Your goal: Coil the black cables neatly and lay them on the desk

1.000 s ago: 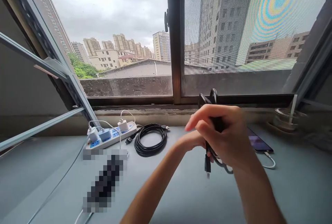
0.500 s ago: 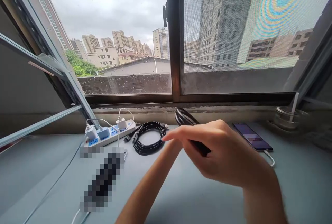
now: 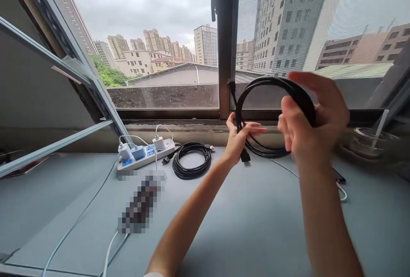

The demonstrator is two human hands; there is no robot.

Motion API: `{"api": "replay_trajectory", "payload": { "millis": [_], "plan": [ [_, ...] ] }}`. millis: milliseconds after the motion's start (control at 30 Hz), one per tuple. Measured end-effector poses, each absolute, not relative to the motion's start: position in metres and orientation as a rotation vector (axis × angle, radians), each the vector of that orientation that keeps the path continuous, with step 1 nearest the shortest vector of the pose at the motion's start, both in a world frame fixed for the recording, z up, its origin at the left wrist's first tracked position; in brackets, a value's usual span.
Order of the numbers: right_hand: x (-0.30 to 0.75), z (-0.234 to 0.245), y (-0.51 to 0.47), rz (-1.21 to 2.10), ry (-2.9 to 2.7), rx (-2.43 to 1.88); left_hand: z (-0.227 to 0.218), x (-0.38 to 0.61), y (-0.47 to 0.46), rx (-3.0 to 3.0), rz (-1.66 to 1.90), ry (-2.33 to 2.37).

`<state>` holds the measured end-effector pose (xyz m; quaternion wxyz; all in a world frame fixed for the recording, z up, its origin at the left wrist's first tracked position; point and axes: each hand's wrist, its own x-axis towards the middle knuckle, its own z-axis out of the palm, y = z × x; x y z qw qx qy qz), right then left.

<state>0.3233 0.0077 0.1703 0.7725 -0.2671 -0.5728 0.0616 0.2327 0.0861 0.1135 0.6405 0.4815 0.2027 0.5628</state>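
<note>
Coil of black cable [image 3: 267,80] held upright between both hands, clear of the grey worktop [image 3: 250,225], loop facing the camera. Left hand [image 3: 239,138] pinches the lower-left arc by the hanging plug. Right hand [image 3: 309,119], blurred, seems curled round the right arc. Second coil [image 3: 191,165] lies further left, below the window.

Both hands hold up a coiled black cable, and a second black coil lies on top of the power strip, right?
No: in the head view the second black coil lies on the table beside the power strip, not on it. The rest holds.
</note>
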Motion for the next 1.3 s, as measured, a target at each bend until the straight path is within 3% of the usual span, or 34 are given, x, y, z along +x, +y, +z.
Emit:
{"api": "replay_trajectory", "payload": {
  "millis": [100, 267, 700, 1300],
  "plan": [
    [0.339, 0.161, 0.042, 0.241, -1.093, -0.675, 0.116, 0.223, 0.099, 1.103, 1.305, 0.413],
    [0.350, 0.147, 0.072, 0.132, -1.181, -0.903, 0.125, 0.201, 0.108, 1.230, 1.308, 0.402],
    [0.341, 0.146, 0.071, 0.077, -1.311, -0.865, 0.152, 0.184, 0.094, 1.259, 1.316, 0.375],
    [0.343, 0.158, 0.050, -0.115, -1.255, -0.780, 0.155, 0.189, 0.082, 1.219, 1.260, 0.358]
  ]
}}
